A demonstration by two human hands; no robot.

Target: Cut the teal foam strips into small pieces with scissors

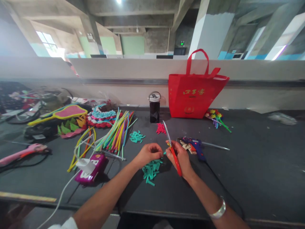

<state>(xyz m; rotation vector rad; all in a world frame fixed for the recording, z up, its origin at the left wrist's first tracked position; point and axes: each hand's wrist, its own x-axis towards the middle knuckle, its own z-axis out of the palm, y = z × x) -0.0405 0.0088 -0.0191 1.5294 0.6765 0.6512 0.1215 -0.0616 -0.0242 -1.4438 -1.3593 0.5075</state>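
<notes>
My right hand (180, 156) is closed round red-handled scissors (172, 148), their blades pointing up and away. My left hand (149, 153) pinches a short teal piece (164, 153) that reaches to the scissors. Right below both hands lies a pile of cut teal pieces (151, 170) on the dark table (250, 165). A smaller teal heap (136, 136) and a red heap (160, 128) lie farther back.
A bundle of coloured pipe cleaners (116, 133) lies left of my hands. A purple device (91, 168) with a white plug sits front left. A blue glue gun (194, 147) lies right. A red bag (194, 93), a dark bottle (154, 107) and small flowers (216, 118) stand behind.
</notes>
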